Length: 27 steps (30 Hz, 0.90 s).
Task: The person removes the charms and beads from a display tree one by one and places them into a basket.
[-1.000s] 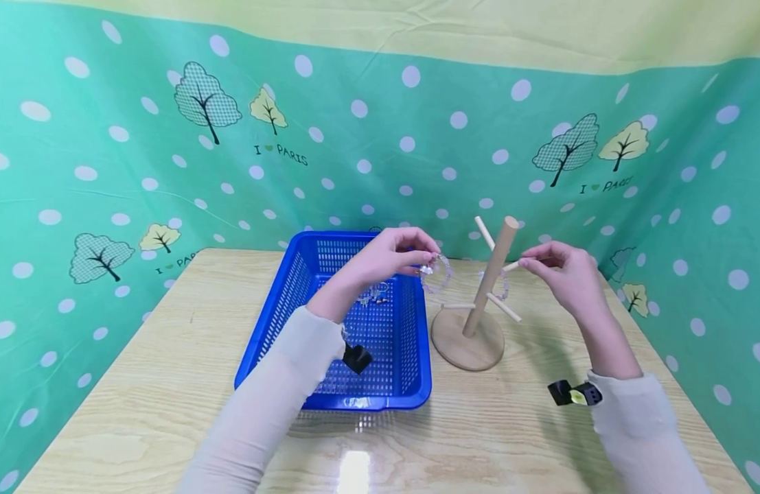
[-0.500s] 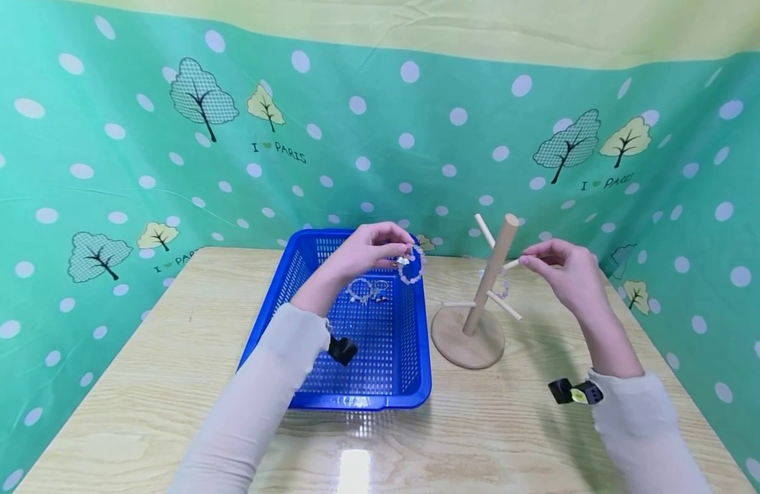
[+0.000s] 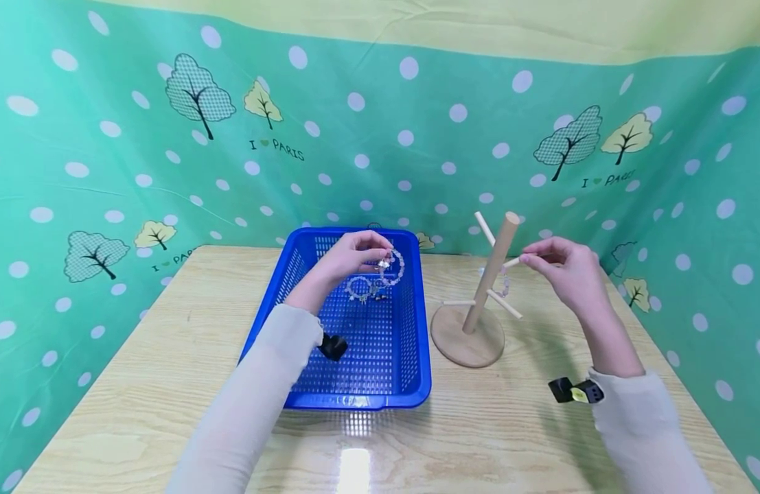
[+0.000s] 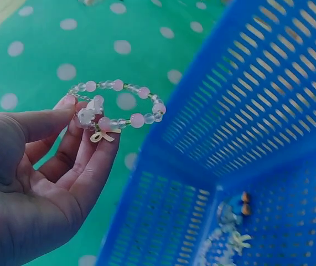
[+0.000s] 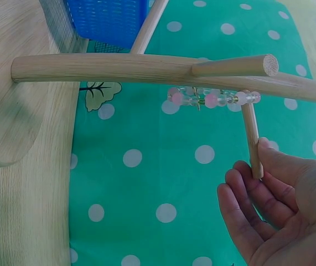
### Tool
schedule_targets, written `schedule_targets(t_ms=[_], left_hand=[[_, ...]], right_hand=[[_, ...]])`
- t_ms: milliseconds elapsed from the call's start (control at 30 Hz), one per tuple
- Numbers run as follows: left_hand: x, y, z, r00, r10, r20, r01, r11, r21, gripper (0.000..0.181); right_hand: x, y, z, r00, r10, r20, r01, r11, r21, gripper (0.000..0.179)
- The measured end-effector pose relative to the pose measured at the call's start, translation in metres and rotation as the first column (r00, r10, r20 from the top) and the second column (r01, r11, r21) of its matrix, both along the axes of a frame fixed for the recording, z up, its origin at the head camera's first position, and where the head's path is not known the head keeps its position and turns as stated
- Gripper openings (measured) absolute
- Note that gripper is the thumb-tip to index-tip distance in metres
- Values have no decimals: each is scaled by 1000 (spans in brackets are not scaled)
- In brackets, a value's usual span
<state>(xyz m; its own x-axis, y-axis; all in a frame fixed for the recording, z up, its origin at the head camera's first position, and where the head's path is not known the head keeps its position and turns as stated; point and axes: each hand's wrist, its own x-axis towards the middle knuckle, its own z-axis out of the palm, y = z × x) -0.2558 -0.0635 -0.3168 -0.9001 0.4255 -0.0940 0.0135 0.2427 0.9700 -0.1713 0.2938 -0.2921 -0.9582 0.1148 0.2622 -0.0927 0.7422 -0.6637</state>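
Observation:
Between thumb and fingertips, my left hand [image 3: 349, 259] pinches a beaded bracelet [image 4: 137, 120] of pink and clear beads with a small bow charm. The bracelet hangs above the blue plastic basket [image 3: 355, 402]. My right hand [image 3: 563, 269] pinches the end of a peg [image 5: 252, 138] on the wooden stand [image 3: 489, 274]. Another pink and clear bracelet [image 5: 210, 100] hangs on that peg, close to the post. Inside the basket lie more charm bracelets [image 3: 353, 298], partly overlapping, so I cannot tell them apart.
The stand's round base [image 3: 466, 346] rests on the wooden table [image 3: 478, 439], right of the basket. Other pegs [image 3: 505, 304] stick out from the post. A green dotted cloth [image 3: 330, 137] encloses the back and sides.
My left hand has moved left with the bracelet, from beside the stand to over the basket. The right hand stays on the peg.

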Motion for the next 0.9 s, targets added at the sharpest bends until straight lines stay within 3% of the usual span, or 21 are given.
schedule_targets(t_ms=[267, 400, 900], left_hand=[[-8, 0, -20, 998, -24, 66, 28, 998, -54, 18], [-9, 1, -29, 994, -62, 95, 72, 992, -104, 16], [-19, 0, -44, 960, -144, 240, 185, 970, -157, 13]], right_hand=[[-1, 0, -1, 1000, 4, -6, -4, 1000, -15, 36], [-1, 0, -1, 1000, 0, -4, 0, 1000, -16, 36], [-1, 1, -2, 1000, 0, -13, -1, 1000, -16, 35]])
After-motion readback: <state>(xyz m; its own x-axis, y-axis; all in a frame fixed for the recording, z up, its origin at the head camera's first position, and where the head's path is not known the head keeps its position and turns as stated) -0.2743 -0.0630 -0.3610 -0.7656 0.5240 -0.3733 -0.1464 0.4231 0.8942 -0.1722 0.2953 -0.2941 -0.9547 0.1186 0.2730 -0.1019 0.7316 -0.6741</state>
